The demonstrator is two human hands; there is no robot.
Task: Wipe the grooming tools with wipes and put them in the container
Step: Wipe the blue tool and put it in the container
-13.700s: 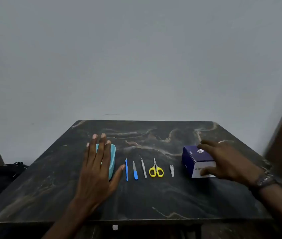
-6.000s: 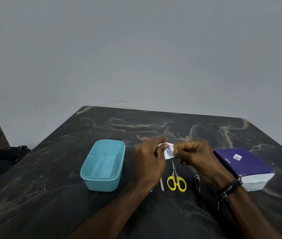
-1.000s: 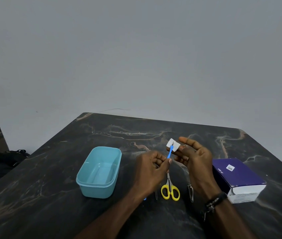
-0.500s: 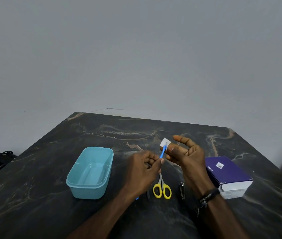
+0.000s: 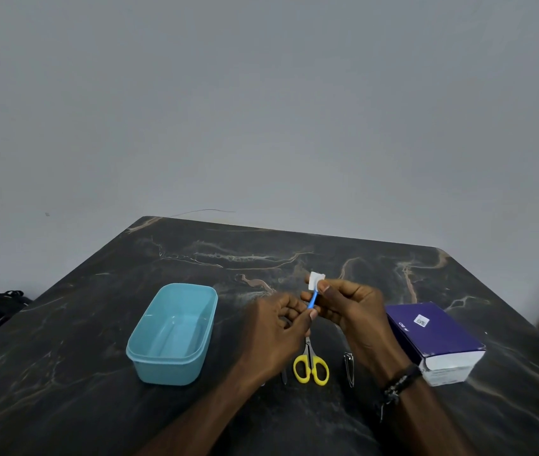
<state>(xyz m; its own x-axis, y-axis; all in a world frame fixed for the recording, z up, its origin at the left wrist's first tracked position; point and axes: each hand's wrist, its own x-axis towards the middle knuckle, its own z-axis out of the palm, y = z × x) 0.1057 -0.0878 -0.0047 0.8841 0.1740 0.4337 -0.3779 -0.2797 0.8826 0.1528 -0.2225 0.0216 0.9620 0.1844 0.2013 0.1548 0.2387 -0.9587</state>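
My left hand [image 5: 278,327] pinches the blue tool [image 5: 312,301]. My right hand [image 5: 350,307] pinches a wipe [image 5: 315,280] round its tip (tub [image 5: 171,334] left of both).

The purple box [image 5: 432,334] bears a small white QR-code sticker and white lettering too small to read.

Head view, looking forward-down, close over table [image 5: 97,373].

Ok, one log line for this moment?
step: wiping | left hand: blue tool | right hand: wipe | container: empty
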